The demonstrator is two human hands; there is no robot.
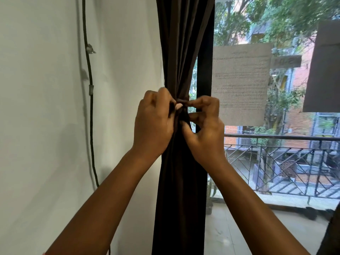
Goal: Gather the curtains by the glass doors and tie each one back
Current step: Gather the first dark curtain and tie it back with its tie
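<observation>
item: dark curtain, being tied

location: the curtain hangs bunched at the left edge of the glass door, beside the wall.
your left hand and right hand both pinch a dark tie at its waist.
handling, likely: soft, limp, light; grip the gathered waist.
writing: sheet on the glass, text illegible.

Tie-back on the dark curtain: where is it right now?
Head view, centre: the tie-back cinches the dark curtain, pinched between left hand and right hand.
</observation>
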